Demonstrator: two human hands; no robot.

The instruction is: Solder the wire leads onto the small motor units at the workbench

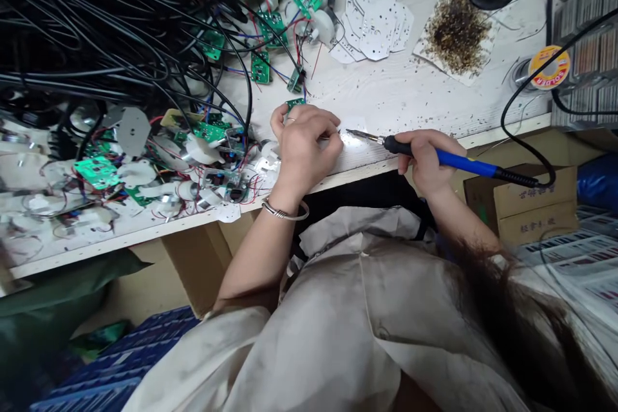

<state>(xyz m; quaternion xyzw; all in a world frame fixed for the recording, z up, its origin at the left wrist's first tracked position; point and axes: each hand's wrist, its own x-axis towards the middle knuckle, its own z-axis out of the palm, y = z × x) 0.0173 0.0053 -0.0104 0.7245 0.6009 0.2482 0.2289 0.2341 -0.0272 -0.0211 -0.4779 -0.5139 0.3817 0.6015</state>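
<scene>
Far left of the left hand, I log a tangle of black cables; beside that wrist, wired boards. One snag could drag the work askew. Left hand: fingers curled inward; I can't tell what they pinch, knuckles hide it. A green board peeks out just beyond them. Right of those fingertips, near: the bare tip of the soldering iron; a slip could burn skin. Right hand grips its handle. Right of that, the cord crosses the solder spool; a tug could swing the tip.

White workbench, cardboard boxes below its edge, bright light on its surface
</scene>
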